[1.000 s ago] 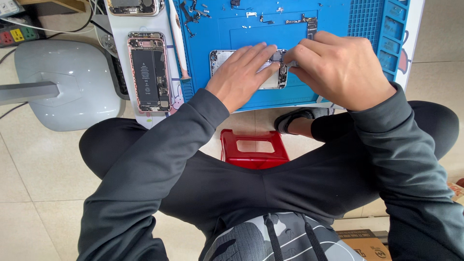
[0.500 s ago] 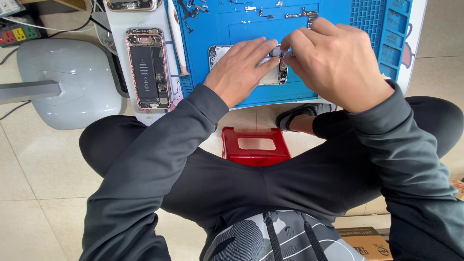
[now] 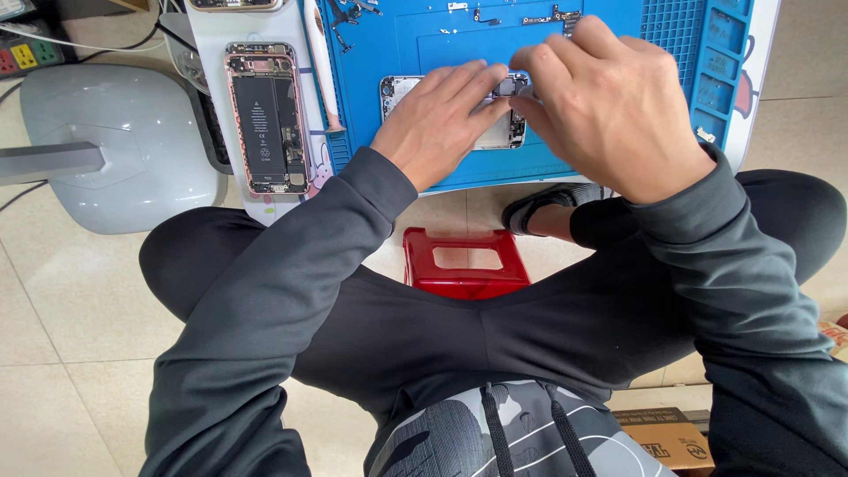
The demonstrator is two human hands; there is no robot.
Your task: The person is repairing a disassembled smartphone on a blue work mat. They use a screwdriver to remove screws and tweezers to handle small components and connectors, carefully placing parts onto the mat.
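Both hands work over a silver phone [image 3: 495, 132] lying flat on the blue mat [image 3: 618, 53], near the front edge of the counter [image 3: 751, 97]. The left hand [image 3: 442, 119] rests palm down on the phone, fingers extended and pressing on it. The right hand [image 3: 609, 106] is curled, its fingertips pinched at the phone's upper right corner; what it grips cannot be told. 1 opened pink phone [image 3: 263, 115] lies well to the left, beside the mat. A red stool [image 3: 465, 262] stands below the counter.
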